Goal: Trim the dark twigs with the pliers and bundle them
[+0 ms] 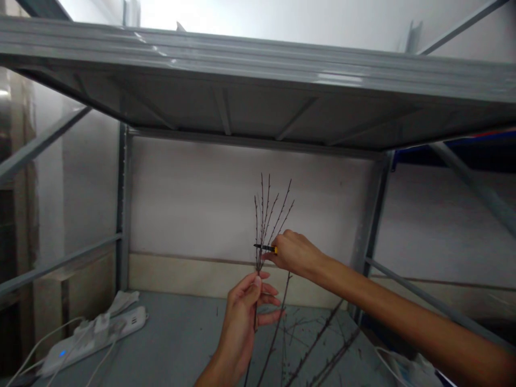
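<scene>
Twigs (262,235) near-vertical, tips fanning upward, left hand (244,306) pinching them, right hand (296,251) gripping black-yellow tool (268,249)

Left hand (244,306), lower centre: raised, thumb (257,282) pinched toward index finger (264,274), remaining fingers spread. Right hand (297,252), centre: fingers curled; forearm (387,303) extends lower right.

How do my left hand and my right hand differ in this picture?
Your left hand pinches the twigs between thumb and finger, while your right hand grips a yellow-and-black tool. Your left hand's other fingers stick out loosely, whereas your right hand is curled closed. Your right hand appears higher in the picture than your left. Both hands are bare.
</scene>
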Available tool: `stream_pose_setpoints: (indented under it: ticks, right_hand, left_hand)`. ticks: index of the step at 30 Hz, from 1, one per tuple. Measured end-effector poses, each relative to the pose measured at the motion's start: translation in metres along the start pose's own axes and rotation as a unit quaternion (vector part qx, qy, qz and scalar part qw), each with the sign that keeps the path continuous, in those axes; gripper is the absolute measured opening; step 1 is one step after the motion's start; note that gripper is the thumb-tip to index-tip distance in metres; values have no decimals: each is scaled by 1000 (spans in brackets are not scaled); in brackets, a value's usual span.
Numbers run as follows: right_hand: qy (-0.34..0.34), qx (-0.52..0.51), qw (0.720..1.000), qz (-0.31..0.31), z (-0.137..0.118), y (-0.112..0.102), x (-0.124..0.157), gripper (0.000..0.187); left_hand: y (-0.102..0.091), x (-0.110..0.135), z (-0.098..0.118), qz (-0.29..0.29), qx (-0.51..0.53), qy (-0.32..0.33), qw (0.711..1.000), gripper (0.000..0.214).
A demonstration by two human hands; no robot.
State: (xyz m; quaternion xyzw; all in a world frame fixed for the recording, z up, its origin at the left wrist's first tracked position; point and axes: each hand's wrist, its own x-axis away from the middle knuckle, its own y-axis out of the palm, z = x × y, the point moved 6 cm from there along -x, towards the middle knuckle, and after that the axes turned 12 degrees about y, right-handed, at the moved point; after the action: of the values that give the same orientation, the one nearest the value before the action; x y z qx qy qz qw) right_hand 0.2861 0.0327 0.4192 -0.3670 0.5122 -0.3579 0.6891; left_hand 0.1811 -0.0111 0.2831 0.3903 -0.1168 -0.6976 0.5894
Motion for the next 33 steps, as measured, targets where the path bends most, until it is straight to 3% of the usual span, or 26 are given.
stream_pose_setpoints:
  ticks: [7,10,13,17,20,22,24,29,33]
  right_hand:
    - [12,-32,999,19,13,-15,-7,58]
    - [48,-87,992,82,38,-37,-1,52]
    - [82,-167,967,173,70,-60,17,44]
    - [144,-245,932,224,112,-59,45,37]
    - [194,-280,922,184,136,-25,60,39]
    - [223,-307,914,145,144,8,68,40]
    - [251,-372,889,88,144,46,75,43]
    - [302,-503,808,-49,109,134,101,56]
    - [299,-596,737,-114,60,175,129,59]
  left_hand:
    - [-15,-4,-5,30,-2,4,1000,31]
    - [-25,-9,-2,42,2,1,999,29]
    - [-32,-12,3,37,7,-8,999,28]
    - [-40,-13,13,35,-9,-9,999,27]
    - [-41,-11,19,31,-25,-4,999,28]
    - [-40,-8,23,31,-33,-2,999,28]
    - [-39,-5,27,32,-36,3,999,29]
    - [-35,3,40,22,-19,19,999,33]
    - [-25,15,45,-5,-18,8,1000,31]
